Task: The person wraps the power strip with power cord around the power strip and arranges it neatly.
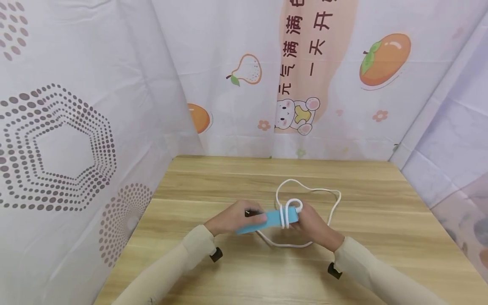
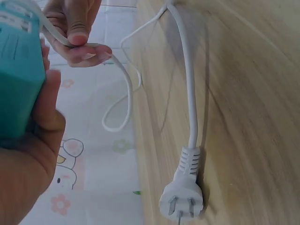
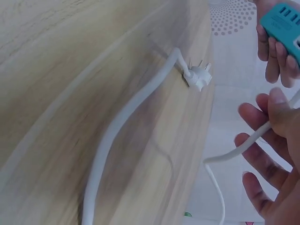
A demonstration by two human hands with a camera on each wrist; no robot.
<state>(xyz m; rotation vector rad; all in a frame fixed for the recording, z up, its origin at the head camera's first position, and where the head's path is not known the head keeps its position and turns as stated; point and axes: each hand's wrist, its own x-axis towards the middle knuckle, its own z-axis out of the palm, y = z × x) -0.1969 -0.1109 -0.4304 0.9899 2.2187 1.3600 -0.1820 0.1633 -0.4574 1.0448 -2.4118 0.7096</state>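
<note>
My left hand (image 1: 237,217) grips a teal power strip (image 1: 273,218) by its left part, thumb along the near face. White cord (image 1: 286,217) is wound around the strip's right end. At that end my right hand (image 1: 310,222) pinches the cord between thumb and fingers, as the left wrist view shows. From there the cord hangs in a loop and runs over the table. Its white plug (image 2: 181,201), with metal prongs, lies at the cord's end on the wood. Slots show on the strip's face (image 3: 284,22) in the right wrist view.
A wood-grain table (image 1: 213,178) lies under both hands. White curtains with printed fruit (image 1: 385,59) and dotted patterns (image 1: 57,148) stand along its back and sides. The loose cord (image 1: 312,189) spreads on the tabletop behind and in front of the hands.
</note>
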